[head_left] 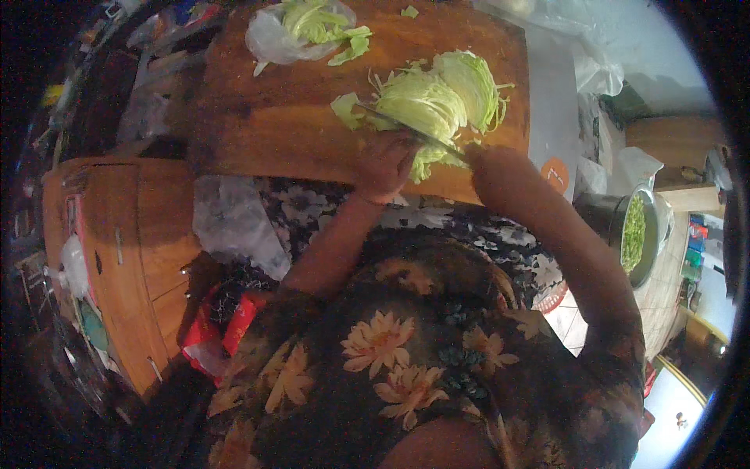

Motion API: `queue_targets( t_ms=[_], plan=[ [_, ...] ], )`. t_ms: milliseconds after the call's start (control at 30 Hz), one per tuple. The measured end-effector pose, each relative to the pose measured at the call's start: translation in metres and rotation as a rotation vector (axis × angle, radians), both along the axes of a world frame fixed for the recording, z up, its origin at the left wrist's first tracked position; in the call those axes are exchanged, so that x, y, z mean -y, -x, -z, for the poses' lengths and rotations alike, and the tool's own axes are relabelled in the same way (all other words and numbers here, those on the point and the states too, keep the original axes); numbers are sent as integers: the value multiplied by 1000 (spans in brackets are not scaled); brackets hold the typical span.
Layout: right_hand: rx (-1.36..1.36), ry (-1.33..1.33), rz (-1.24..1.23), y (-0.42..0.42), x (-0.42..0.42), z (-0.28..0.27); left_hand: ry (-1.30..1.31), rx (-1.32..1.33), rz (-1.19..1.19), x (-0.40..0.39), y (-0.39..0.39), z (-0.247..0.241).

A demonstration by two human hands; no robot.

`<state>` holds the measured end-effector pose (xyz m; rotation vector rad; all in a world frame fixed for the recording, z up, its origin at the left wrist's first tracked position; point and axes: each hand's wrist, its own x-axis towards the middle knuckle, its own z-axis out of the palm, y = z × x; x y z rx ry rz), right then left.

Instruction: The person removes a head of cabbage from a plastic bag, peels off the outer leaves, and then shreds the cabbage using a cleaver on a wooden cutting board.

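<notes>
My right hand [498, 167] grips the handle of a knife [422, 136], its blade slanting up and left across the board. Close against the blade, my left hand [384, 167] bends its fingers over a piece of cabbage [432, 163], which shows between my two hands. Just beyond the blade lies a heap of finely sliced cabbage [419, 102]. A larger cut section of cabbage [469, 88] leans beside it at the right. A loose cabbage leaf piece [347, 111] lies near the knife tip. All this rests on a brown wooden board or tabletop [281, 129].
A clear plastic bag [272, 35] with cabbage leaves [316, 20] sits at the far left. To my right stands a metal pot [650, 258] holding shredded greens [633, 234]. Wooden cabinets [117, 234] are at left. Floral cloth [304, 205] and a plastic sheet [234, 220] hang at the near edge.
</notes>
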<state>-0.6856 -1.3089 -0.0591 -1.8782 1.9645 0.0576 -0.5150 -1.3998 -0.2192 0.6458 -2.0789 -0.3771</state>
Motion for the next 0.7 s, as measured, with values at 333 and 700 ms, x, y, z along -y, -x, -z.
queue_targets(
  t_ms=[333,700],
  plan=[
    [132,61,1,6,17,16,-4,-12,16,3,-5,8],
    [51,39,45,1,-4,0,47,-27,-13,0,-1,-15]
  ],
)
